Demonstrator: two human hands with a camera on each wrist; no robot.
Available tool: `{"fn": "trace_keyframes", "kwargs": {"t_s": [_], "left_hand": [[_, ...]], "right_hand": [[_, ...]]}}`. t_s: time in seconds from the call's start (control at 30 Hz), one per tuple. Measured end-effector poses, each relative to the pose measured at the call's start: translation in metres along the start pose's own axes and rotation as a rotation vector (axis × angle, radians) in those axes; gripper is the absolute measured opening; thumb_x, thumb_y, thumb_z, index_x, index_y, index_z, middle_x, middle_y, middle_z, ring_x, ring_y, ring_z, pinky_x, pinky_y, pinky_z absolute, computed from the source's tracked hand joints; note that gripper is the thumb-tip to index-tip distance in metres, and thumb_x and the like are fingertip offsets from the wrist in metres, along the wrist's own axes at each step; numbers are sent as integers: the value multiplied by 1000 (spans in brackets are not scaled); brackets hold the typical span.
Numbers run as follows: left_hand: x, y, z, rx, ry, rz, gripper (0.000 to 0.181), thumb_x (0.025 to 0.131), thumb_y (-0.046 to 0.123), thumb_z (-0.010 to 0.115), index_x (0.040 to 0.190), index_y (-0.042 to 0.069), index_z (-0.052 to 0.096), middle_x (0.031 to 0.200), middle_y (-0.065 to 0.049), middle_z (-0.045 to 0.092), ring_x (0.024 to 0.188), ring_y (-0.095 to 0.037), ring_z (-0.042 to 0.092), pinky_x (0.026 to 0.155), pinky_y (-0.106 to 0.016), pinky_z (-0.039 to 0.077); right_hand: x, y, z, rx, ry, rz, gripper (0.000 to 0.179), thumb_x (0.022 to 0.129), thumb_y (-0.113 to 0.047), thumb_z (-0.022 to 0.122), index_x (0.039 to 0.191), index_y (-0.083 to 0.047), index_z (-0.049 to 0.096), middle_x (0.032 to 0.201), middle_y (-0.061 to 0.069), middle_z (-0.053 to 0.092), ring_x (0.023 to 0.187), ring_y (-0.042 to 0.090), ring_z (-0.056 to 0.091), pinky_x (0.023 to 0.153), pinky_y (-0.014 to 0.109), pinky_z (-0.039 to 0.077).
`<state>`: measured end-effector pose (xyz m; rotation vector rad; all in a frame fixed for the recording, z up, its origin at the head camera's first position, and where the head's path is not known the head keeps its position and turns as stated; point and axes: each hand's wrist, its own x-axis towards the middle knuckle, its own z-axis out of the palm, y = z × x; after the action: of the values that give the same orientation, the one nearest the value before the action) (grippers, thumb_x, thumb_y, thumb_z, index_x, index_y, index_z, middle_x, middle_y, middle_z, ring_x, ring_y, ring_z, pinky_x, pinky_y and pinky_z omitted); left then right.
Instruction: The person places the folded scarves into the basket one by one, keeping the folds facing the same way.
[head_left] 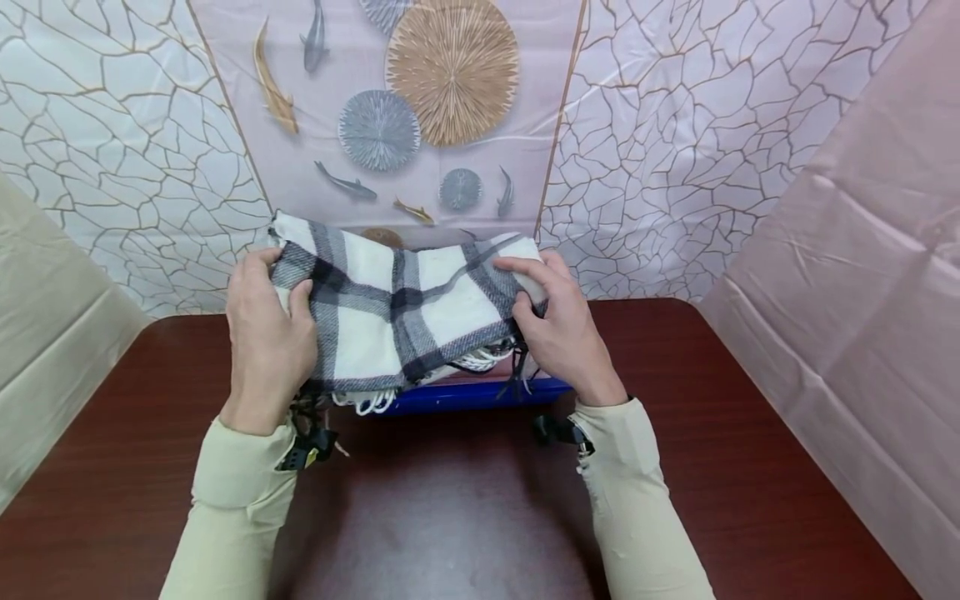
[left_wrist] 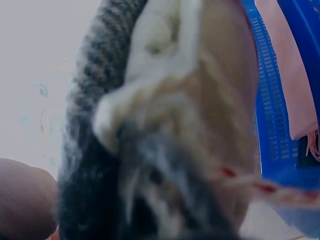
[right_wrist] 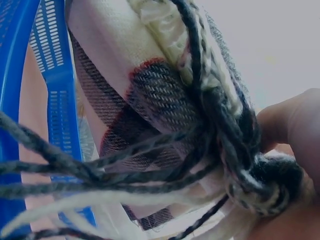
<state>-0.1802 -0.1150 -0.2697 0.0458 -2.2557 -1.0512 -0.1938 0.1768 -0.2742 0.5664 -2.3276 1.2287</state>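
A folded black-and-white checked scarf point(head_left: 363, 342) hangs between both hands, with loose fringe along its lower edge. My left hand point(head_left: 266, 333) grips its left end, thumb in front. At the right end, my right hand point(head_left: 562, 325) pinches the folded layers between thumb and fingers. Below and behind the scarf is a blue basket point(head_left: 465, 397), mostly hidden by it in the head view. Inside the basket lies a pink fringed cloth point(left_wrist: 290, 65). The right wrist view shows knotted dark and white fringe point(right_wrist: 125, 180) hanging near the thumb point(right_wrist: 295, 120).
The basket stands on a dark red-brown table point(head_left: 442, 517) with rounded far corners. Behind it hangs a patterned curtain point(head_left: 637, 167), with plain cloth point(head_left: 847, 275) at the sides. Black wrist devices point(head_left: 307, 450) sit at both cuffs.
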Motion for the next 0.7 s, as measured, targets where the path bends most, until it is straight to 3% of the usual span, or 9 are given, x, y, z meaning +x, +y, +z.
{"fn": "trace_keyframes", "kwargs": {"t_s": [0.2, 0.5, 0.7], "left_hand": [[-1, 1, 5, -15, -14, -7, 45, 102, 8, 56, 144, -4, 45, 136, -28, 51, 128, -44, 48, 108, -54, 39], [4, 0, 16, -46, -50, 23, 44, 102, 7, 55, 142, -6, 44, 138, -29, 50, 130, -43, 48, 111, -53, 38], [8, 0, 23, -60, -79, 10, 44, 103, 9, 54, 143, -6, 42, 139, -30, 49, 129, -43, 48, 110, -53, 38]], "right_hand": [[-1, 3, -7, 3, -18, 28, 46, 94, 3, 49, 132, -15, 68, 125, 11, 53, 93, 22, 43, 79, 32, 36], [0, 11, -17, -14, -10, 33, 46, 95, 3, 50, 133, -16, 68, 111, 11, 49, 82, 21, 39, 74, 31, 34], [1, 18, -24, -16, 8, 54, 47, 95, 3, 50, 134, -16, 68, 119, 12, 53, 95, 22, 45, 81, 34, 33]]}}
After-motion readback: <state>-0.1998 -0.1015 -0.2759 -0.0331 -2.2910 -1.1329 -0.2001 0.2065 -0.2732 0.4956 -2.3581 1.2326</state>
